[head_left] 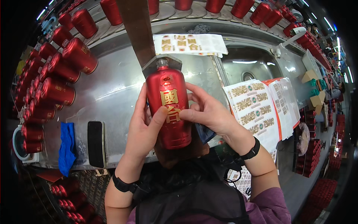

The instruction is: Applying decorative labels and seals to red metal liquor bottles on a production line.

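Observation:
A glossy red bottle [175, 132] with a clear neck lies between my hands, its neck toward the far side against a grey angular block [176, 61]. Large gold characters [169, 98] run down its front, with a small red and gold emblem above them. My left hand [143, 128] wraps the bottle's left side, its thumb pressed on the lower gold character. From the right, my right hand [212, 112] holds it too, thumb on the same character and index finger curled at the side. The thumbs cover part of that character. Beneath the bottle's base is a dark brown support [179, 155].
Sheets of gold stickers [190, 44] lie beyond the bottle; more sheets [251, 106] are at right. A sink [248, 65] has a white faucet [285, 44]. Red bottles crowd the left and ride a conveyor [169, 13]. A brown post [135, 30], phone [96, 144] and blue cloth [66, 147] are near.

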`<state>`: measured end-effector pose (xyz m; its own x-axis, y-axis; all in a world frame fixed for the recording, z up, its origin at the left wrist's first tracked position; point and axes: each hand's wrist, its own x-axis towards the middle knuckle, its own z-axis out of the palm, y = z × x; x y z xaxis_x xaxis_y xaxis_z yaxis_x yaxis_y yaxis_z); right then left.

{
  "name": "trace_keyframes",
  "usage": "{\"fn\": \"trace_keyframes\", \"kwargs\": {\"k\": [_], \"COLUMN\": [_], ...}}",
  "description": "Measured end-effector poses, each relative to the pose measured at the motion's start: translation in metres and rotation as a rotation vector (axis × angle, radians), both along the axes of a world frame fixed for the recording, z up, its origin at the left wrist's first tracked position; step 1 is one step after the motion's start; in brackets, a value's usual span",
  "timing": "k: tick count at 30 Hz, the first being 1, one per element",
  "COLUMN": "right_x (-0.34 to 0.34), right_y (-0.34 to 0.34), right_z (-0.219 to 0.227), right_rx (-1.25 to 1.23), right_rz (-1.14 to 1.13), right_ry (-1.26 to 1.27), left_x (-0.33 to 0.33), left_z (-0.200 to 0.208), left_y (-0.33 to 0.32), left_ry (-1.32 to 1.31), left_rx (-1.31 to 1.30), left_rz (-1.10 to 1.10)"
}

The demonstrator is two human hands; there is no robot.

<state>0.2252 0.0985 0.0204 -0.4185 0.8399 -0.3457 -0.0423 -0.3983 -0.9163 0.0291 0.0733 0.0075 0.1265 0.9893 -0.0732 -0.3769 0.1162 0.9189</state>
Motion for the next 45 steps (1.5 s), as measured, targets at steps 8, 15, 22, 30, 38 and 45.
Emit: {"fn": "trace_keyframes", "kwargs": {"k": [8,15,22,30,38,45], "right_x": [-0.002,-0.003,0.000,0.000,0.003,0.002], "right_y": [0.000,-0.003,-0.003,-0.003,-0.003,-0.003], "right_z": [-0.004,-0.005,-0.007,-0.005,-0.007,-0.004], "right_rx": [0.026,0.030,0.042,0.034,0.045,0.047], "right_rz": [-0.026,-0.041,-0.038,-0.026,0.006,0.007], "right_ry": [0.083,0.130,0.080,0.067,-0.014,-0.069], "left_x": [0.002,0.007,0.008,0.002,0.003,0.004], "left_z": [0.007,0.013,0.008,0.004,-0.001,0.002], "left_y": [0.023,0.031,0.032,0.026,0.021,0.018], "left_ry": [0.018,0.120,0.118,-0.011,0.033,0.008], "left_rx": [-0.089,-0.089,-0.083,-0.137,-0.028,-0.031], "left_rz": [0.015,0.040,0.045,0.025,-0.050,-0.040]}}
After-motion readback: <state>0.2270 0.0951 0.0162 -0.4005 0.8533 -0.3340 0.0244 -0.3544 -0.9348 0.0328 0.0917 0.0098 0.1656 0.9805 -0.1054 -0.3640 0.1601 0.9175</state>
